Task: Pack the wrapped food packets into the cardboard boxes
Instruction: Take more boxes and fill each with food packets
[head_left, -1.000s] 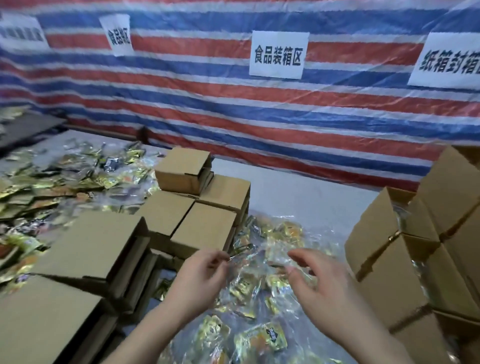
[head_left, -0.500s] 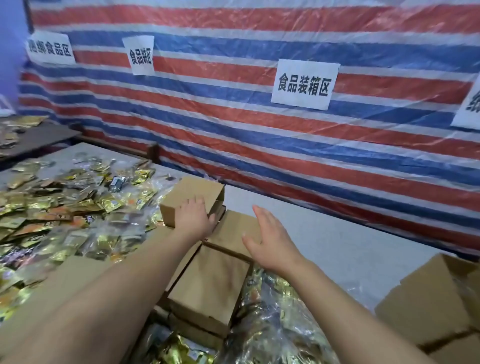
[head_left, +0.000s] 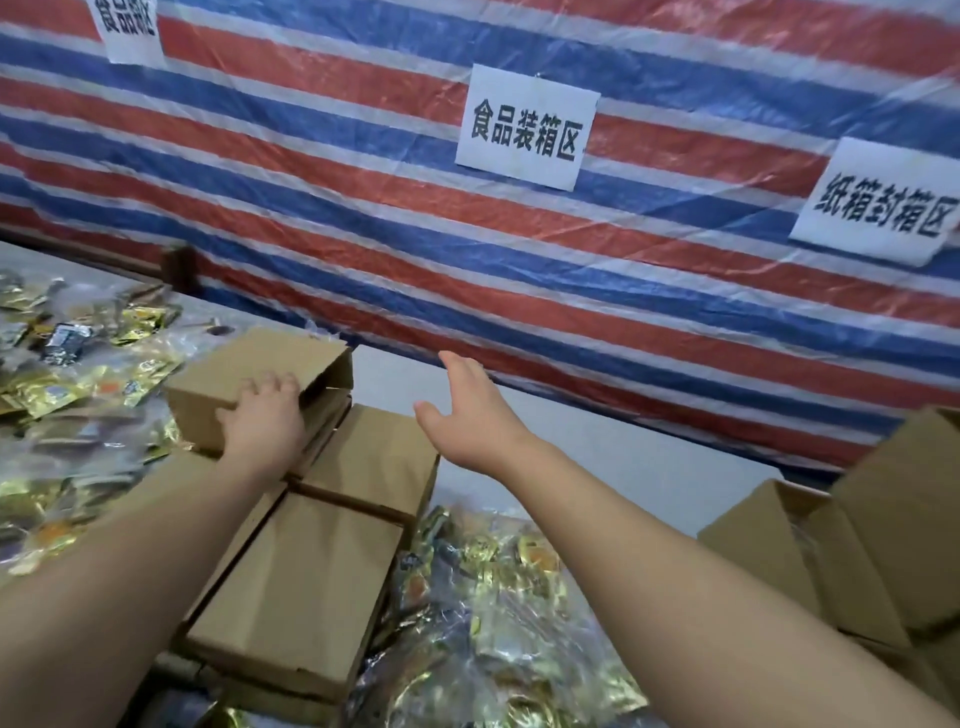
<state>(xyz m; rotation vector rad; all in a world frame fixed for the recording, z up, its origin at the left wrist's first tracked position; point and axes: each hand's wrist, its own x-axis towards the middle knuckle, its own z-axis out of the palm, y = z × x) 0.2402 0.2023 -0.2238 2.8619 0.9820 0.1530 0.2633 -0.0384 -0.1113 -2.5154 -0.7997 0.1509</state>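
Observation:
A small cardboard box (head_left: 244, 374) lies on top of a stack of flat boxes (head_left: 311, 582) at centre left. My left hand (head_left: 265, 421) grips its near right corner, fingers curled over the top edge. My right hand (head_left: 467, 410) hovers open in the air to the right of that box, fingers straight, touching nothing. Gold and clear wrapped food packets (head_left: 498, 597) lie heaped in plastic between my forearms. More packets (head_left: 78, 379) cover the table at the left.
Opened cardboard boxes (head_left: 852, 545) stand at the right edge. A striped red, white and blue tarp (head_left: 363, 208) hangs behind the white table (head_left: 623, 457), with paper signs (head_left: 527, 127) taped to it.
Both hands left the packets in the plastic and reached forward. My left hand has taken hold of the top box; my right hand moved up beside it. The view tilted upward.

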